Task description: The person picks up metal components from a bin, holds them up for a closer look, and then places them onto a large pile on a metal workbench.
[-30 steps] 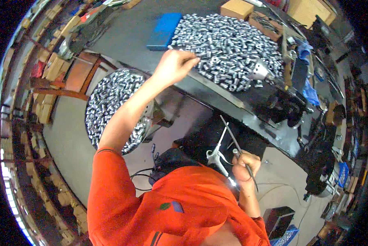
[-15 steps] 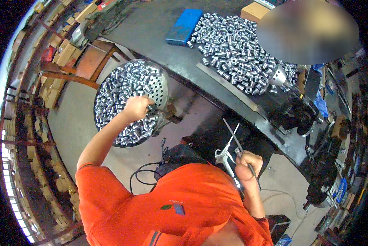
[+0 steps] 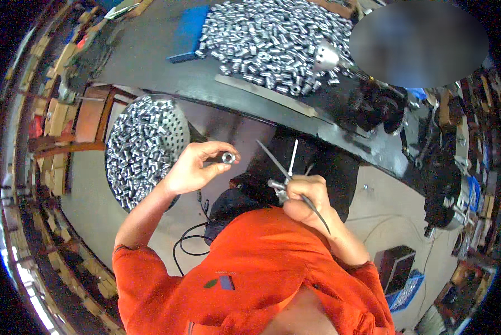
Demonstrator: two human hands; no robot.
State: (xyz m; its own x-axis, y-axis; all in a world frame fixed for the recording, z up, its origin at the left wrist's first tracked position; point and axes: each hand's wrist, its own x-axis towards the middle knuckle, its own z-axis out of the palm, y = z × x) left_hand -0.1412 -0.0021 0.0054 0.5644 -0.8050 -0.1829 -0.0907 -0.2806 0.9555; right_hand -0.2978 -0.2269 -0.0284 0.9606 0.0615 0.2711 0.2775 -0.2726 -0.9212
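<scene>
Pinched between the thumb and fingers of my left hand [image 3: 197, 167] is a small shiny metal bushing [image 3: 228, 158], its round hole facing up. My right hand [image 3: 307, 196] is closed around a slim, dark, pointed file [image 3: 274, 156], whose tail sticks out below the fist. A silvery metal piece [image 3: 278, 188] and a thin white rod [image 3: 293, 157] show beside the right fist; whether the hand also grips them I cannot tell. To the left, a round perforated metal pan [image 3: 179, 125] holds a heap of similar bushings [image 3: 140, 153].
A dark workbench [image 3: 144, 64] runs across the far side. On it lie a large pile of bushings [image 3: 272, 42], a blue box [image 3: 189, 33], a flat metal strip [image 3: 267, 95] and a perforated silver lamp head [image 3: 327, 54]. A black cable [image 3: 177, 245] loops near my lap; a wooden chair [image 3: 91, 120] stands left.
My left hand has come out of the pan and moved right with a bushing in its fingers. My right hand has shifted left with the file, and the view has turned.
</scene>
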